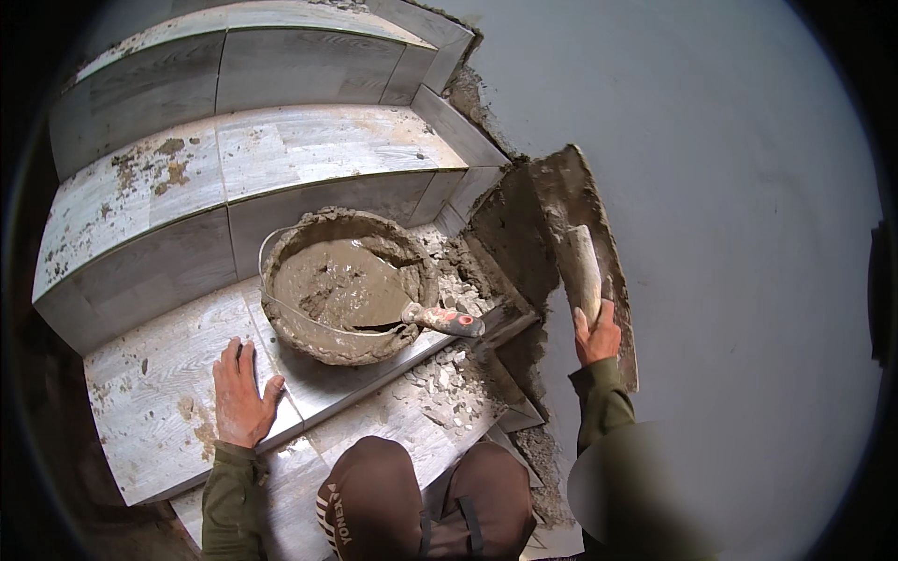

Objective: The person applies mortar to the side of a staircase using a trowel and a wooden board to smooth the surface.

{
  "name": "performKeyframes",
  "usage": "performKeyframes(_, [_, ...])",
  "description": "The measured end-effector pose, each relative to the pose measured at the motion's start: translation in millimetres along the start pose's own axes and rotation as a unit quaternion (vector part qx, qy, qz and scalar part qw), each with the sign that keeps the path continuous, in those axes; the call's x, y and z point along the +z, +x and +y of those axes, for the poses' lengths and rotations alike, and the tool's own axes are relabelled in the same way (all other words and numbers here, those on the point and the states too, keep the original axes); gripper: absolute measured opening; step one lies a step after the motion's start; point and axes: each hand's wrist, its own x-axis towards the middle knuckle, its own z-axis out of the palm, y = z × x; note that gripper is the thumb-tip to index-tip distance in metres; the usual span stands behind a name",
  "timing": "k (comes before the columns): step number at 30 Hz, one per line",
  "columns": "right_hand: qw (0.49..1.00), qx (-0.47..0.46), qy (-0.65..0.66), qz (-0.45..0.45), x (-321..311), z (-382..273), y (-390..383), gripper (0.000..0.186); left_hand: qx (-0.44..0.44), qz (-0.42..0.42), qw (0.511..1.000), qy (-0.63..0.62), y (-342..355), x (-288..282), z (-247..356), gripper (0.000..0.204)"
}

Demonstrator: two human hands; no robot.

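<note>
My right hand (599,334) grips the handle of a long plastering trowel (613,271), whose blade lies against the grey wall beside the stairs. Wet grey mortar (510,217) covers the wall strip left of the blade, along the stepped tile edge. My left hand (245,393) rests flat on a tiled step (150,411), fingers spread, holding nothing. Between the hands stands a bucket (271,313) with a wire handle and mortar-caked rim. It holds wet mortar (341,280). A smaller trowel (444,321) with a red and black handle leans in it, its blade partly sunk.
Wood-look tiled stairs (318,140) rise ahead, spotted with dried mortar. Broken chips (449,383) lie on the steps by the wall, right of and below the bucket. The smooth grey wall (748,234) fills the right side. My knees (374,496) are close at the bottom.
</note>
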Motion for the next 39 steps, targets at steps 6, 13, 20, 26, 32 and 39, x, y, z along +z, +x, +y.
performKeyframes(6, [1.000,-0.024,0.000,0.011,-7.6,7.1,8.7,0.039,-0.011,-0.012,1.000,-0.009,1.8,-2.5,4.0,0.071])
performKeyframes(13, [0.997,-0.055,-0.059,-0.008,-7.0,4.3,25.8,0.040,-0.003,0.001,1.000,-0.016,1.4,-0.6,-0.4,0.071])
performKeyframes(20, [0.992,-0.072,-0.101,-0.012,-38.9,12.7,25.6,0.037,0.000,-0.006,1.000,-0.013,2.1,6.6,4.2,0.075])
performKeyframes(26, [0.997,-0.066,-0.038,-0.027,-50.8,31.3,-8.3,0.038,-0.008,-0.001,1.000,-0.012,1.6,-4.8,0.2,0.074])
performKeyframes(32, [0.996,-0.072,-0.055,-0.016,-60.1,7.7,44.1,0.038,0.005,0.004,1.000,-0.003,2.6,3.5,-0.3,0.068])
performKeyframes(39, [0.980,-0.120,-0.152,-0.049,-76.0,11.7,50.0,0.041,-0.004,0.009,1.000,-0.018,0.2,4.1,-4.2,0.064])
